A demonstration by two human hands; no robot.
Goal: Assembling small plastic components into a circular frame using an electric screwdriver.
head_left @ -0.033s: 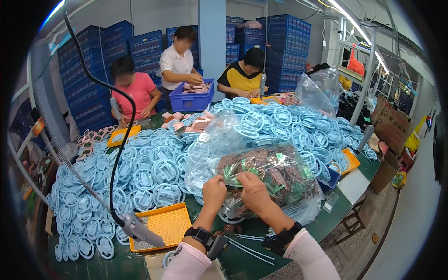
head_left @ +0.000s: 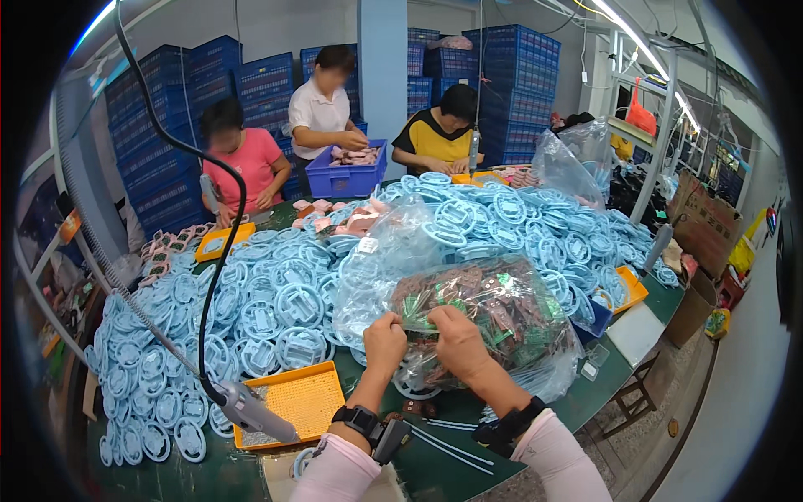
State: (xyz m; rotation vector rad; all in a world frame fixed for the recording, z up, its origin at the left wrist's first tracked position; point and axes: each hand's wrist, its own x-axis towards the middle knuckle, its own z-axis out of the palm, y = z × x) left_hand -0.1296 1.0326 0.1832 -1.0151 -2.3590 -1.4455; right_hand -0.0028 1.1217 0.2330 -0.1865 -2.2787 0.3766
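Note:
A clear plastic bag [head_left: 548, 360] packed with brown and green circuit-board-like pieces [head_left: 477, 301] lies in front of me on the heap. My left hand [head_left: 386, 343] is closed on the near left edge of the bag. Close beside it, my right hand [head_left: 458, 341] is closed too, pinching the same gathered plastic. Only a short stretch of film shows between the two fists. Several loose brown pieces [head_left: 418, 408] sit on the green table [head_left: 452, 464] below the bag, near thin white strips [head_left: 452, 448].
Light-blue ring-shaped plastic parts [head_left: 297, 305] pile across the table. A grey electric screwdriver [head_left: 255, 412] hangs over a yellow tray [head_left: 322, 397] at left. Three co-workers sit or stand opposite, one by a purple crate [head_left: 347, 177]. Blue crates [head_left: 519, 84] are stacked behind; a wooden stool [head_left: 631, 406] stands right.
The whole view has shifted very slightly. Both hands keep the same grip on the bag.

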